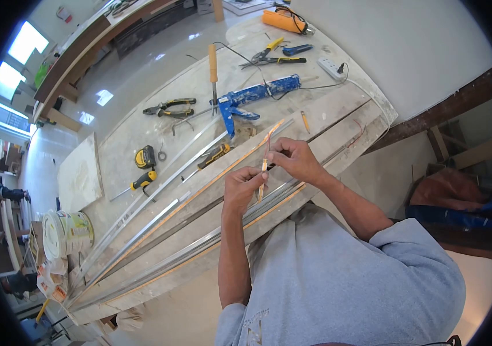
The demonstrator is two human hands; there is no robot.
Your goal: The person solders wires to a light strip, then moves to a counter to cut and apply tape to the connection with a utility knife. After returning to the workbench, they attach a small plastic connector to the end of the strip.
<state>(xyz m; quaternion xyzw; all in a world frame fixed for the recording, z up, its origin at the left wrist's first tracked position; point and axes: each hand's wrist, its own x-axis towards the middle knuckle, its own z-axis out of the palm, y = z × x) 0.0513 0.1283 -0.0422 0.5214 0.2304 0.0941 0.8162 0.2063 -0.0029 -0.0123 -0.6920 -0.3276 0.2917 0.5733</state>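
Note:
My left hand [242, 189] pinches a short piece of LED strip [265, 166] between thumb and fingers, and its lower end sticks out below the grip. My right hand [296, 160] is closed at the strip's upper end, where a thin red wire [268, 143] comes off; the exact contact is hidden by the fingers. Beneath both hands lie long aluminium channels [200, 239], with orange-yellow LED strip [223, 174] running along them. A small yellow-orange piece [305, 121] lies just beyond my right hand.
On the worktable are a blue caulking gun [257, 94], pliers [168, 108], a tape measure [144, 157], screwdrivers [143, 180], a wooden-handled tool [213, 64], an orange heat gun [285, 22], and a power strip [330, 68]. A white bucket [68, 233] stands at the left end.

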